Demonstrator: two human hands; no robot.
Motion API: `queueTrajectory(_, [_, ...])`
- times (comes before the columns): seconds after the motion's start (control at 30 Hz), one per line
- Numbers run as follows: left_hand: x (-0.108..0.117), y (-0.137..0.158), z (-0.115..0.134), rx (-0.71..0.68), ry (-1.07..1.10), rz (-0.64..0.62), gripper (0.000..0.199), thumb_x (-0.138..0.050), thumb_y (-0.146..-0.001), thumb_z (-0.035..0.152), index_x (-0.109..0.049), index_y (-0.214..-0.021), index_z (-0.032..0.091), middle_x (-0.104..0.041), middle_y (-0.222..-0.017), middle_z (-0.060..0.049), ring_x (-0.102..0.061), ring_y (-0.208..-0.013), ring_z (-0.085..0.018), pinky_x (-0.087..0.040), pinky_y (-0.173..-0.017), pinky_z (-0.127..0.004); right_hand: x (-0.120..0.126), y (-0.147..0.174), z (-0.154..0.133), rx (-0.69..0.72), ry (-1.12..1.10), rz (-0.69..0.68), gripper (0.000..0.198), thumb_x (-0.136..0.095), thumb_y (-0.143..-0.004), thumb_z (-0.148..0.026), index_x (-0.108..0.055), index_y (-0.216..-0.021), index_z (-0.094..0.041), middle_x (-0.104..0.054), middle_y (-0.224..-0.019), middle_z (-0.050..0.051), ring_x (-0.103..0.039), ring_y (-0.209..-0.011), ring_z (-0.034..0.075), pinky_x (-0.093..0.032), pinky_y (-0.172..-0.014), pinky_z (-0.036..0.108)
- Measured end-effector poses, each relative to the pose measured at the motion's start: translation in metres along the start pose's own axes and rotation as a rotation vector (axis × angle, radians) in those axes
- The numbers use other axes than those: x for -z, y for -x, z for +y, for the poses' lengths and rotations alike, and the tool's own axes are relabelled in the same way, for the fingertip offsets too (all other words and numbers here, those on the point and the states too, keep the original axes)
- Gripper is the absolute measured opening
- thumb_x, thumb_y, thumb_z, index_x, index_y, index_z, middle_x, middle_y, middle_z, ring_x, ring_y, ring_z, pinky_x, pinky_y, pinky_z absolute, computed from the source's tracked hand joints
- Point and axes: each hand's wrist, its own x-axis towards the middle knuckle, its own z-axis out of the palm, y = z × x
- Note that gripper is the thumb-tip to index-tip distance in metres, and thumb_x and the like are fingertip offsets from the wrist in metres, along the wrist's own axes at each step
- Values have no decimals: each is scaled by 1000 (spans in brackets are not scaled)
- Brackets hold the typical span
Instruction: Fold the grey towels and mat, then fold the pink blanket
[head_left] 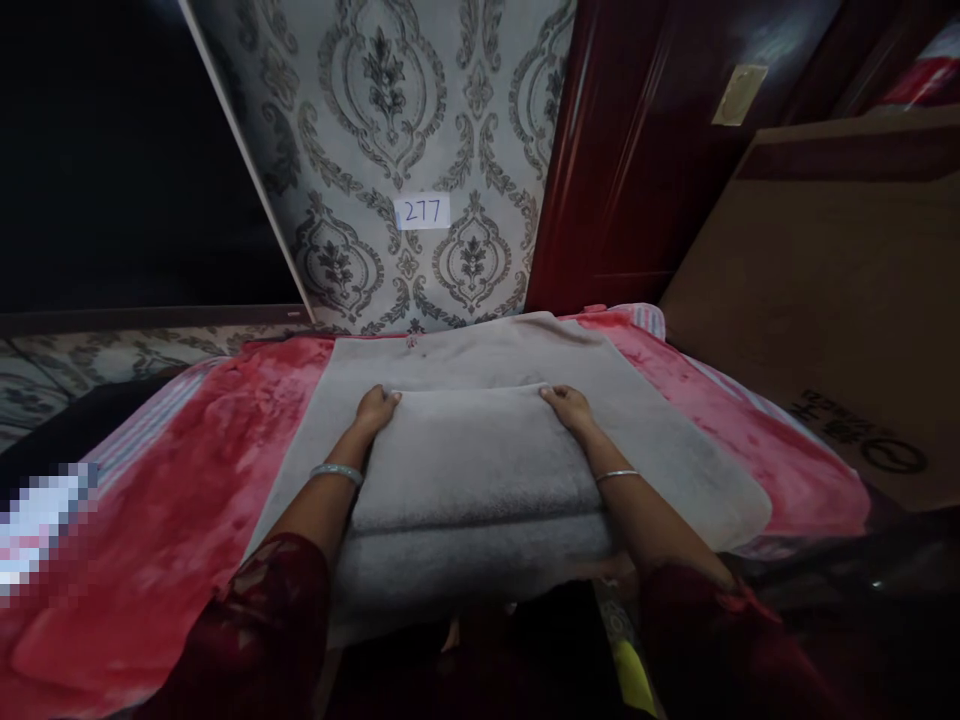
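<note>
A grey towel (480, 450) lies folded over in front of me, its far edge running straight between my two hands. My left hand (375, 408) pinches the far left corner of it, thumb on top. At the far right corner my right hand (570, 406) pinches the same edge. Under the folded towel spreads a larger light grey cloth (675, 470), flat with some wrinkles at its far side. The near part of the towel hangs toward me at the front edge.
A red and pink blanket (247, 430) covers the surface beneath. A dark screen (135, 160) stands at the left, a large cardboard box (840, 280) leans at the right. Behind are patterned wallpaper (472, 110), a paper label (422, 211) reading 277, and a dark red door (630, 130).
</note>
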Motion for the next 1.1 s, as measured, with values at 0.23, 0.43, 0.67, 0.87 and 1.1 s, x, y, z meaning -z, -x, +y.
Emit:
queueTrajectory(0.23, [13,4,31,-45,-154,18,59,-67,-77,30,-56,-130,9,-65,-131,-22,-57,-129,-35,-48,-103,-42,24,9,-16,125,143,-24,49,-43,-97,-33,-63,-136,-9,-63,-139,18,-58,-128,26,-44,-109,37])
queueTrajectory(0.43, [-76,89,92,-669,-485,-221,66,-46,-96,41,-38,-154,10,-35,-163,-19,-30,-153,-29,-28,-124,-45,-13,43,-46,501,592,-65,55,-31,-102,-30,-48,-153,-18,-43,-160,10,-38,-148,26,-31,-121,47])
queueTrajectory(0.67, [-116,130,76,-696,-595,-275,66,-32,-102,43,-32,-158,8,-28,-167,-18,-18,-157,-27,-13,-129,-51,-44,71,-33,475,795,-73,56,-27,-104,-30,-40,-157,-23,-36,-165,5,-28,-152,27,-24,-121,53])
queueTrajectory(0.87, [-87,103,64,-581,-648,-280,73,-34,-100,59,-34,-159,17,-24,-169,-13,-18,-157,-27,-11,-128,-54,-45,64,-27,492,817,-67,57,-24,-103,-32,-40,-158,-23,-37,-164,6,-31,-151,27,-24,-121,55])
queueTrajectory(1.1, [-22,67,18,-335,-696,-191,65,-29,-102,52,-33,-159,21,-25,-168,-11,-20,-157,-27,-22,-124,-55,-47,66,-29,463,811,-78,57,-23,-104,-32,-39,-158,-24,-35,-165,5,-31,-151,25,-24,-122,52])
